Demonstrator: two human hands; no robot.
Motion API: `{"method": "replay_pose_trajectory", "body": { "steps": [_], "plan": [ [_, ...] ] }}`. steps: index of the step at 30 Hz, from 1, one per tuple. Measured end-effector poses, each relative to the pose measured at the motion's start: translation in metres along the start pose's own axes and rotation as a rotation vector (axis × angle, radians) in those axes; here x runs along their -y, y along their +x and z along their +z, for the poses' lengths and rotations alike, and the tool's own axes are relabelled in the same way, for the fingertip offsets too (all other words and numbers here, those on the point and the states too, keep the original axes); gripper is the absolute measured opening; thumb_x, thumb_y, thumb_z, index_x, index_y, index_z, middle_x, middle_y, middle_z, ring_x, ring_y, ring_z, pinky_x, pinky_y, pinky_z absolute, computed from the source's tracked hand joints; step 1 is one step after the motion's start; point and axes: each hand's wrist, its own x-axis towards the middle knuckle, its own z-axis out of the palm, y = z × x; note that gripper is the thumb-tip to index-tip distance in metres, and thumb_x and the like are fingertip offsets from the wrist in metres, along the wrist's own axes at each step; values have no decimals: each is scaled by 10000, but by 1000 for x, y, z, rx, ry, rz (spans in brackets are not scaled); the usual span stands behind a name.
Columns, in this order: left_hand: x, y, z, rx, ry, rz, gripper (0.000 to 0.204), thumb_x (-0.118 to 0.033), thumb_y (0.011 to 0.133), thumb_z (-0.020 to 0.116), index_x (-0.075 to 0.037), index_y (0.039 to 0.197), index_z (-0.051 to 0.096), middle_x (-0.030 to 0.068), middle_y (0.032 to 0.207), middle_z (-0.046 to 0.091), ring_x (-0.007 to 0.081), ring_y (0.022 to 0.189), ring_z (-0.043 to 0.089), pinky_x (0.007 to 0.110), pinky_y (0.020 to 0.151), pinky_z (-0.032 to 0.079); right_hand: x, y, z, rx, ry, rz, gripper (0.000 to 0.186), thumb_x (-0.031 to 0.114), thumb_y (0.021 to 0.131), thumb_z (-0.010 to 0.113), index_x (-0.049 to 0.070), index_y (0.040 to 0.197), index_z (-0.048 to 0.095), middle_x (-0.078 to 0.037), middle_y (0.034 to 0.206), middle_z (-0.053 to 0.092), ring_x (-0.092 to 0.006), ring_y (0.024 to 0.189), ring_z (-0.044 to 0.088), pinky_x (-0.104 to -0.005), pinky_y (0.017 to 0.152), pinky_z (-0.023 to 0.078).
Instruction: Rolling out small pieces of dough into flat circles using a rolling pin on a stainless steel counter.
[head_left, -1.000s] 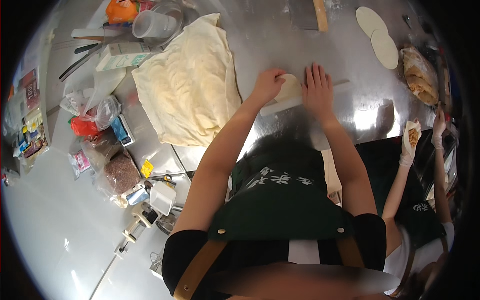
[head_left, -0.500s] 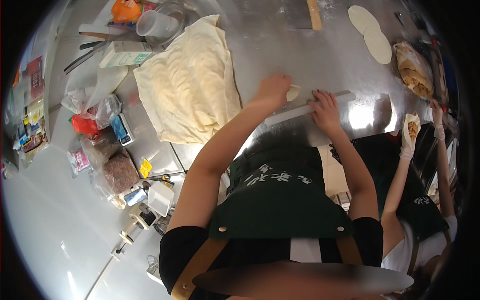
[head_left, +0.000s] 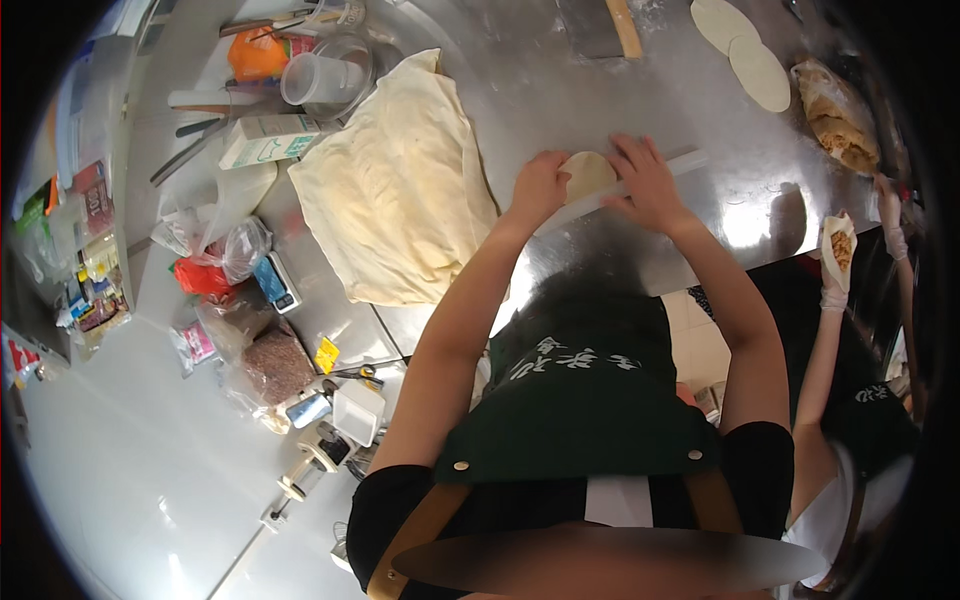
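Note:
A pale round of dough lies on the steel table in front of me. My left hand has its fingers closed at the dough's left edge. A thin whitish rolling pin slants along the near side of the dough. My right hand lies across the pin, fingers stretched forward past it, next to the dough's right edge. Part of the pin is hidden beneath that hand. To the left, a large cream cloth is spread in uneven folds over something I cannot see.
Two overlapping dough rounds lie far right, beside a bag of brownish filling. A wide blade with a wooden edge sits at the back. Tubs and a carton crowd the left. At right, a co-worker's gloved hand holds filled dough.
The dough shows as a wider round between my hands; before, only a small piece was visible. My right hand has moved slightly forward on the pin. The whole view has shifted a little.

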Motion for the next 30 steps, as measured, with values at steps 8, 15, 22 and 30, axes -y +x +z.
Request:
{"method": "replay_pose_trajectory", "body": {
  "steps": [8,15,22,30],
  "plan": [
    [1,4,-1,9,-176,-116,233,-88,762,598,-16,982,630,182,887,636,325,795,617,375,725,481,2,37,33,-82,-252,324,542,310,829,549,21,1272,426,-189,1373,371,-333,1282,338,-502,1045,253],
    [1,7,-2,32,-155,-123,274,-133,787,604,-20,1036,628,146,837,663,222,728,640,310,685,486,7,21,31,-76,-303,328,557,313,836,545,-1,1280,423,-210,1383,351,-341,1291,326,-508,1031,261],
    [-3,22,6,79,111,4,254,-152,741,621,-19,957,633,171,915,636,311,875,611,373,749,483,6,-1,36,-137,-245,297,620,300,819,579,17,1328,367,-193,1389,350,-318,1294,327,-477,1053,243],
    [-72,-10,-14,238,440,77,184,-58,737,602,-18,917,602,169,908,621,360,874,581,436,743,461,-16,-71,16,4,-144,-58,465,222,665,710,51,1063,543,-119,1260,475,-279,1230,400,-456,1062,265]
  ]
}}
